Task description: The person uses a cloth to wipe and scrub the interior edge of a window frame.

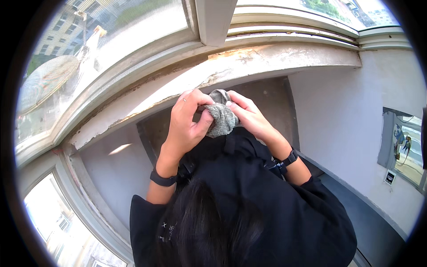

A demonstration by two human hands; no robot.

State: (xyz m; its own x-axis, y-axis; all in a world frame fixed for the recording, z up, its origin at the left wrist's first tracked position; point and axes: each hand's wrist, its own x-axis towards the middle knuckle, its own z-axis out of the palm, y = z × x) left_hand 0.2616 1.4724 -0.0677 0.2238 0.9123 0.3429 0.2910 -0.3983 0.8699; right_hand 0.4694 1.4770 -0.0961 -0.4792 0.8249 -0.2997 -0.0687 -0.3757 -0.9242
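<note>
A crumpled grey terry cloth [222, 121] is held up in front of my chest. My left hand [189, 118] pinches its left side between thumb and fingers. On the other side, my right hand [248, 113] grips the cloth's upper right part, thumb towards me. One fold of the cloth rises between the two hands. Just past my fingers runs a white windowsill [186, 81] with peeling, chipped paint; the cloth appears apart from it. What lies inside the folds of the cloth is hidden.
Sliding window tracks [293, 33] run behind the sill at the upper right. A screened window pane [140, 20] fills the upper left, beside a frame post [215, 20]. The wall [327, 100] at right carries a socket [389, 177] and a mirror [412, 147].
</note>
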